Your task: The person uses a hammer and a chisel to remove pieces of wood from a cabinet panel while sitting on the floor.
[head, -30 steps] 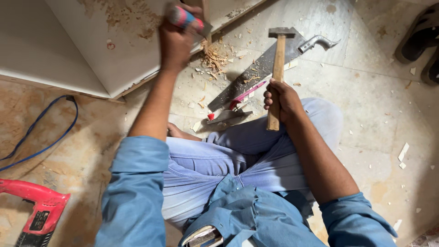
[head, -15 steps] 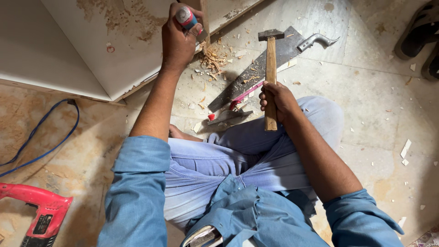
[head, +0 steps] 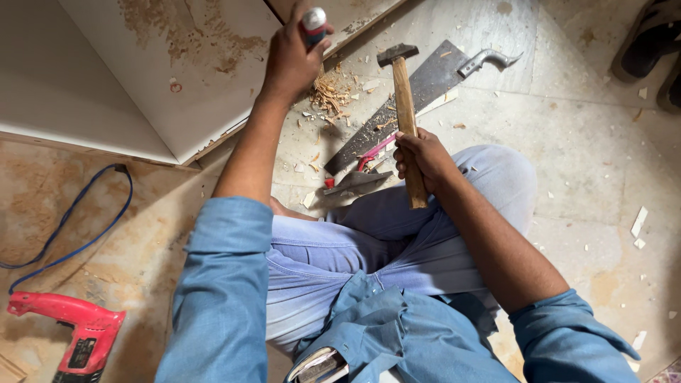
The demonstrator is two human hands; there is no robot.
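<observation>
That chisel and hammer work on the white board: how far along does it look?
Some cutting looks done: wood shavings lie heaped by the white board. In hand: the left hand grips a chisel against the board's edge, while the right hand holds a hammer raised. A handsaw lies on the floor. How much cutting is left cannot be told; the cut itself is hidden.

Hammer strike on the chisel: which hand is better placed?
Right, most likely. The right hand grips the hammer by its wooden handle, head raised over the saw. The left hand is wrapped around the chisel at the white board, so it is occupied.
</observation>
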